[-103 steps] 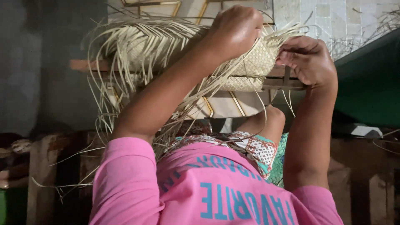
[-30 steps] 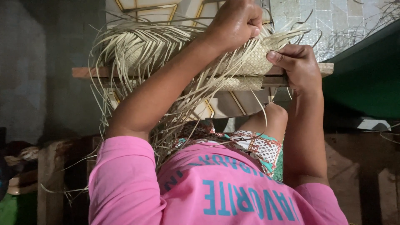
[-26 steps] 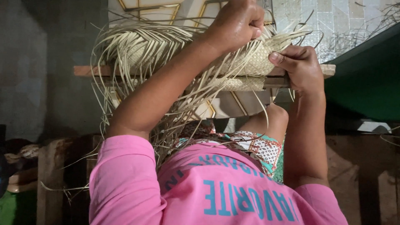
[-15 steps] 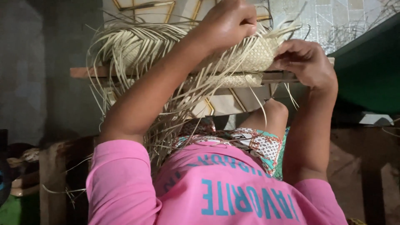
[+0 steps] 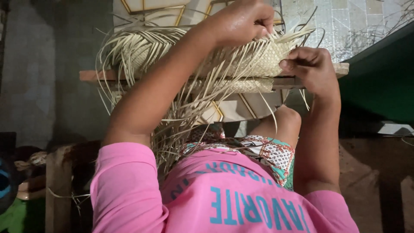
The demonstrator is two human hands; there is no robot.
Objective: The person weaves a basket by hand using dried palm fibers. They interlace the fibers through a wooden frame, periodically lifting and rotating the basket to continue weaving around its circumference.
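A half-woven mat point(image 5: 258, 56) of pale straw is held on a wooden board point(image 5: 92, 75) that serves as the surface, above the person's lap. The left hand point(image 5: 243, 19) is closed into a loose fist on top of the weave, its fingers point(image 5: 263, 30) curled down onto strands at the upper edge; whether a single strand is pinched cannot be told. The right hand point(image 5: 312, 69) is set at the right edge of the mat, its fingers point(image 5: 293, 64) drawn narrow and pressed against the woven part, apparently gripping a strand end.

As far as can be judged, the work is partly done. A tight band of finished plaiting is seen on the right, under and between the two hands, and a looser herringbone stretch on the left. Much is left: many loose strands point(image 5: 181, 121) are left unwoven, fanning out at the left and hanging down in a tangle past the board toward the patterned shorts point(image 5: 267, 149) and pink shirt point(image 5: 228, 198). The edges are not yet bound, so the weave is judged to be well short of finished.
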